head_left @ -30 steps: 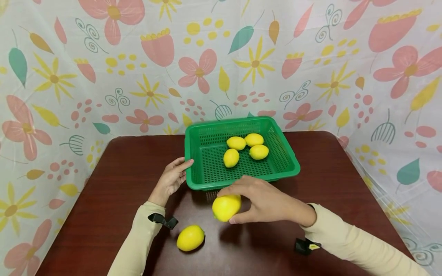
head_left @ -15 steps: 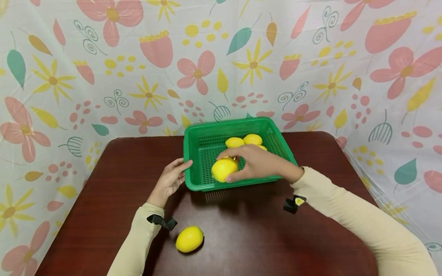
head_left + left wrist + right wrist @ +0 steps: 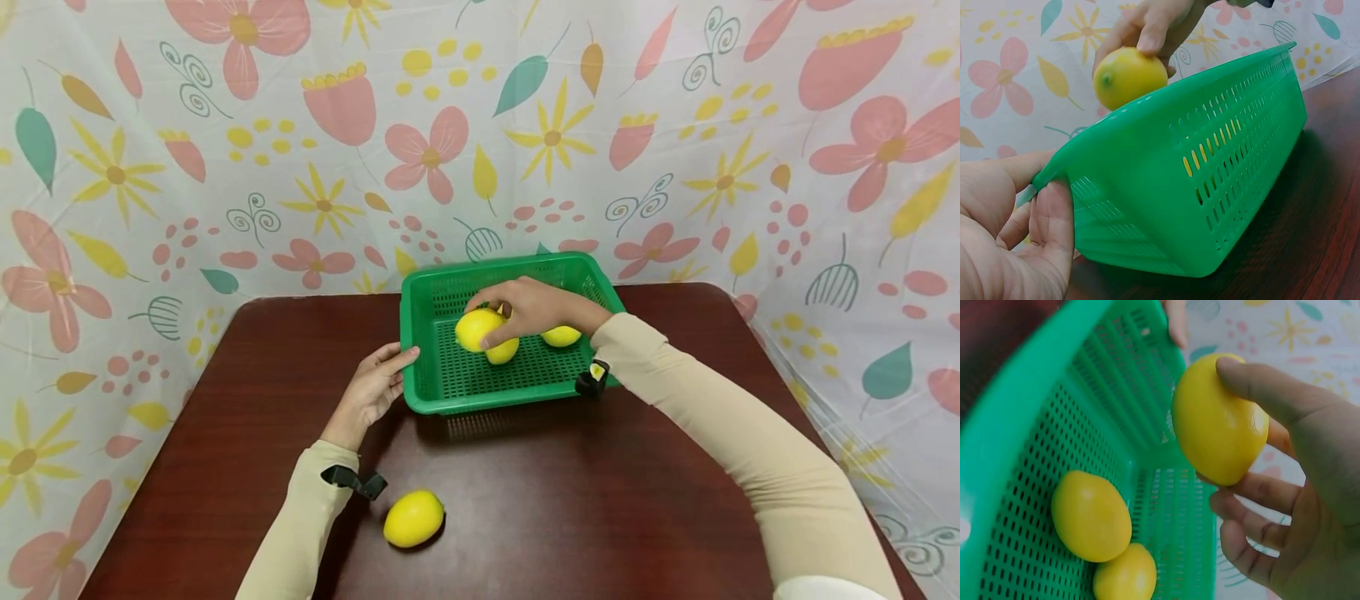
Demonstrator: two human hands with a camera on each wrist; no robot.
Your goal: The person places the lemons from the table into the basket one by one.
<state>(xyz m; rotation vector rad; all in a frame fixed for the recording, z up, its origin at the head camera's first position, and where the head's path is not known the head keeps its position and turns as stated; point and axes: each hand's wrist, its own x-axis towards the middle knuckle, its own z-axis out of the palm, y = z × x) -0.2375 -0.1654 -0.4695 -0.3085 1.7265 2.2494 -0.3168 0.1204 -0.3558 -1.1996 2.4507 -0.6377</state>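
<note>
My right hand (image 3: 528,310) pinches a lemon (image 3: 478,330) between thumb and fingers, held over the green plastic basket (image 3: 457,406). In the right wrist view, the held lemon (image 3: 1219,422) is above the basket's floor, with two lemons lying below it. My left hand (image 3: 372,385) grips the basket's left rim, thumb on top and fingers beneath, as the left wrist view shows with the hand (image 3: 1016,231) at the corner. Inside the basket, one lemon (image 3: 502,351) lies partly behind the held one and another lemon (image 3: 561,336) farther right; my right hand hides the others.
A single lemon (image 3: 414,518) lies on the dark brown table (image 3: 570,508), near my left forearm. Behind the table hangs a white cloth (image 3: 360,167) printed with flowers and leaves. Black straps sit on both wrists.
My right hand has carried the lemon forward from in front of the basket, over its near rim, to above its inside. My left hand stays on the left rim.
</note>
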